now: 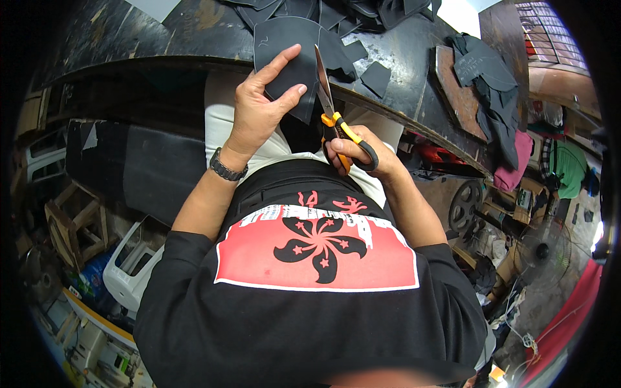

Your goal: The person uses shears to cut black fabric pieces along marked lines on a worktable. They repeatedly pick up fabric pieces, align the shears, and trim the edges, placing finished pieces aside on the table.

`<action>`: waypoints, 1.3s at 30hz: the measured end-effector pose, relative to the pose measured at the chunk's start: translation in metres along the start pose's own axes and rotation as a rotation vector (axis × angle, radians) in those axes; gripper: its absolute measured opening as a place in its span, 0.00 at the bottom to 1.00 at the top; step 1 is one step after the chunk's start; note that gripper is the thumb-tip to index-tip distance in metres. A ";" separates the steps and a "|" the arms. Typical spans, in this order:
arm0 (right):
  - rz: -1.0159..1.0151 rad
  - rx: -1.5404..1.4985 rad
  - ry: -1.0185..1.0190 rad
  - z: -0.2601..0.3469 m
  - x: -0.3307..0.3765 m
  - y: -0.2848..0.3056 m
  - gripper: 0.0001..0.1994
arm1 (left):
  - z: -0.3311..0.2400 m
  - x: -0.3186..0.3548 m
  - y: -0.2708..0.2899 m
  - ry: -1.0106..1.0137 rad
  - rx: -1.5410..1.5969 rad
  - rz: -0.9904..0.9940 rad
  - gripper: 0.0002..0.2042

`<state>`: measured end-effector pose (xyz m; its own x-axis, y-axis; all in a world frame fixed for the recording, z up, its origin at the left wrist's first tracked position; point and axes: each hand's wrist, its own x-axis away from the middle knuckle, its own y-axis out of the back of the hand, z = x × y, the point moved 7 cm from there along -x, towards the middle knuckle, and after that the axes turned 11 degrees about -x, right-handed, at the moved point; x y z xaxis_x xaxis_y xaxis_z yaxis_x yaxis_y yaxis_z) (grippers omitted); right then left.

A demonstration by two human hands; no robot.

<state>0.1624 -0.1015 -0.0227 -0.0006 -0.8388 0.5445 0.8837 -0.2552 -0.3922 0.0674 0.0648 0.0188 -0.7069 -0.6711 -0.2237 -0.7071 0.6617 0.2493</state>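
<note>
In the head view, the left hand (257, 116) holds a dark sheet (305, 67) over the near edge of the desk (200, 42), its thumb and index finger spread across the face, the other fingers hidden behind. The right hand (370, 152) has its fingers wrapped around the black-and-yellow handles of the scissors (332, 120), whose blade lies along the sheet's right side. A small dark scrap (376, 79) lies nearby on the desk; dark pieces (401, 11) pile up beyond.
</note>
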 end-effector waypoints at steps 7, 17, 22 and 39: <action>-0.064 -0.051 -0.003 -0.008 -0.002 -0.004 0.19 | -0.007 0.004 0.003 -0.032 -0.050 -0.036 0.29; -0.076 -0.099 0.027 -0.012 0.002 -0.009 0.19 | -0.003 0.004 0.002 -0.001 0.005 -0.030 0.30; -0.108 -0.050 0.007 -0.016 0.004 -0.014 0.21 | -0.006 0.006 0.002 -0.055 -0.076 -0.088 0.30; -0.038 -0.088 -0.020 -0.001 0.003 -0.016 0.19 | 0.003 -0.025 0.025 0.033 0.107 0.069 0.27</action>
<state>0.1478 -0.1009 -0.0157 -0.0232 -0.8181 0.5746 0.8387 -0.3287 -0.4343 0.0674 0.0992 0.0280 -0.7542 -0.6320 -0.1782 -0.6560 0.7374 0.1611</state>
